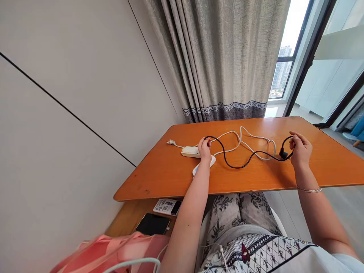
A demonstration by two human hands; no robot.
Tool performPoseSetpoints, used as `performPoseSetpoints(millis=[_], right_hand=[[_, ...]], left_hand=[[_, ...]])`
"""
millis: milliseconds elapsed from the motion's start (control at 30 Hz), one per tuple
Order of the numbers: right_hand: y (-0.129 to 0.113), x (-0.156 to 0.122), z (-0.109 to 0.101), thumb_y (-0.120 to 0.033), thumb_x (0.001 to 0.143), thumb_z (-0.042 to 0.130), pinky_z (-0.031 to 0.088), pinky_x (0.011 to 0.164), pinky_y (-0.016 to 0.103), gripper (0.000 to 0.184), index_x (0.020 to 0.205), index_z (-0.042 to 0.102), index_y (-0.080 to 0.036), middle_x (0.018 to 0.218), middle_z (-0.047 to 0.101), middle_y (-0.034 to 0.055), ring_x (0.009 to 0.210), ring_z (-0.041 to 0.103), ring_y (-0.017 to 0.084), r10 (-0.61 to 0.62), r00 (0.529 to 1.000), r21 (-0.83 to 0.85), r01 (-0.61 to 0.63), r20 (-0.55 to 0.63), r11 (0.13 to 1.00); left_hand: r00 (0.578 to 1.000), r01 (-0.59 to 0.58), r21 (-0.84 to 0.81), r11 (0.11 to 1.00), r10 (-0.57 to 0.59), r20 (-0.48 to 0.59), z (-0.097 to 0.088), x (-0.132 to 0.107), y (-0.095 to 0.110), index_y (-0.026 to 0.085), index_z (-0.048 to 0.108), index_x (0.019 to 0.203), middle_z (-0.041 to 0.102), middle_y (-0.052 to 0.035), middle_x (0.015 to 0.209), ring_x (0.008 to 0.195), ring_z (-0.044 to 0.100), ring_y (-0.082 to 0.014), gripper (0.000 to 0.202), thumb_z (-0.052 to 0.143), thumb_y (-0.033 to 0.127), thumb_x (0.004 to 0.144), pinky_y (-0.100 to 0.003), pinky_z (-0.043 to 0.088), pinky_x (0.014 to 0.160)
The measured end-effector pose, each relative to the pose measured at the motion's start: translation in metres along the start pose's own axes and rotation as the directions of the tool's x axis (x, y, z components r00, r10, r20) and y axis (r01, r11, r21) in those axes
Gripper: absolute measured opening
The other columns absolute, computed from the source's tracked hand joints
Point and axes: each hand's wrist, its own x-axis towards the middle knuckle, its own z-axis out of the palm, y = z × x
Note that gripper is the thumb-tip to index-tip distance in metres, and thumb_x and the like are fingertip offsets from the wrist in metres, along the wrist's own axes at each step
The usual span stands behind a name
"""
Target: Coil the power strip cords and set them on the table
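A black power cord (241, 167) runs in a wavy line between my two hands above the orange-brown table (159, 178). My left hand (204, 148) pinches one end part of it, over two white power strips (190, 152); the cord's tip there is hidden by the fingers. My right hand (300, 148) is closed on the cord near its other end, where a black plug (283, 153) hangs beside the fingers. Behind the black cord, a white cable (241, 142) lies in loose loops. Its white plug (171, 142) rests at the table's left.
Below the table's left edge, a black phone (152, 224) and a white printed box (165, 206) lie on a wooden surface. A pink bag (125, 250) is in front of them. The wall (71, 151) borders the left, with a curtain (227, 57) behind the table.
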Motion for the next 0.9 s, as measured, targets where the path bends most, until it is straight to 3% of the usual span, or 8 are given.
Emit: performPoseSetpoints(millis=[133,267,400,533,633,700,800,900], right_hand=[[0.015,0.012,-0.006,-0.044,0.080,0.061,0.048,0.064,0.028,0.038,0.107,0.068,-0.019,0.079,0.061,0.0010,0.068,0.057,0.013,-0.106,0.993,-0.123,0.098,-0.060,0.988],[0.035,0.027,-0.012,-0.044,0.078,0.059,0.049,0.090,0.042,0.063,0.135,0.051,-0.018,0.105,0.062,0.0086,0.097,0.061,0.022,-0.096,0.995,-0.401,0.104,0.038,0.910],[0.037,0.025,-0.010,-0.049,0.076,0.062,0.032,0.108,0.059,0.084,0.147,0.037,-0.013,0.133,0.050,0.0218,0.128,0.043,0.037,-0.038,0.992,-0.724,0.116,0.124,0.680],[0.019,-0.002,0.012,-0.056,0.081,0.061,0.017,0.109,0.071,0.085,0.149,0.035,-0.012,0.155,0.020,0.0279,0.144,0.016,0.047,-0.148,0.969,-0.812,0.248,0.199,0.529],[0.004,-0.031,0.042,-0.054,0.089,0.052,0.019,0.112,0.067,0.069,0.146,0.040,-0.018,0.154,0.031,0.0218,0.148,0.016,0.040,-0.264,0.849,-0.614,0.517,0.458,0.597],[-0.004,-0.050,0.066,-0.052,0.091,0.051,0.024,0.116,0.058,0.062,0.144,0.042,-0.021,0.149,0.042,0.0185,0.146,0.028,0.033,-0.269,0.740,-0.389,0.584,0.617,0.713],[-0.015,-0.072,0.099,-0.049,0.091,0.055,0.032,0.115,0.051,0.063,0.145,0.041,-0.020,0.148,0.046,0.0178,0.140,0.040,0.029,-0.165,0.642,-0.180,0.436,0.748,0.882],[-0.025,-0.084,0.119,-0.047,0.085,0.065,0.046,0.104,0.046,0.071,0.146,0.038,-0.021,0.140,0.054,0.0165,0.129,0.052,0.028,-0.045,0.566,-0.098,0.220,0.823,0.970]], left_hand=[[0.999,-0.019,0.041,0.999,0.017,0.043,0.001,-0.002,0.000,0.017,0.058,0.057,0.045,0.0029,0.051,0.048,0.036,-0.0076,0.014,0.057,0.019,0.071,-0.021,0.026,0.047],[0.994,-0.076,0.096,0.992,0.067,0.091,0.003,-0.004,-0.001,0.018,0.057,0.056,0.043,0.0033,0.050,0.049,0.036,-0.0082,0.015,0.055,0.019,0.071,-0.021,0.028,0.049],[0.985,-0.144,0.131,0.981,0.129,0.116,0.004,-0.006,0.001,0.018,0.056,0.056,0.044,0.0039,0.051,0.049,0.035,-0.0083,0.016,0.056,0.020,0.072,-0.022,0.028,0.050],[0.976,-0.212,0.137,0.968,0.202,0.082,0.010,-0.003,0.009,0.019,0.055,0.057,0.046,0.0036,0.053,0.050,0.037,-0.0092,0.014,0.054,0.021,0.071,-0.022,0.029,0.050],[0.950,-0.308,0.189,0.933,0.290,0.114,0.021,0.001,0.022,0.019,0.056,0.060,0.052,0.0021,0.057,0.056,0.046,-0.0116,0.012,0.053,0.022,0.071,-0.022,0.036,0.056],[0.921,-0.381,0.234,0.894,0.347,0.176,0.032,0.003,0.036,0.019,0.057,0.062,0.058,0.0006,0.061,0.064,0.054,-0.0138,0.013,0.052,0.023,0.072,-0.024,0.041,0.062],[0.880,-0.460,0.263,0.848,0.397,0.259,0.053,0.001,0.061,0.020,0.058,0.063,0.061,0.0002,0.063,0.067,0.057,-0.0151,0.013,0.052,0.023,0.074,-0.025,0.045,0.067],[0.837,-0.517,0.242,0.821,0.426,0.342,0.072,-0.006,0.086,0.020,0.059,0.065,0.062,0.0006,0.064,0.066,0.057,-0.0146,0.012,0.054,0.023,0.075,-0.025,0.045,0.067]])
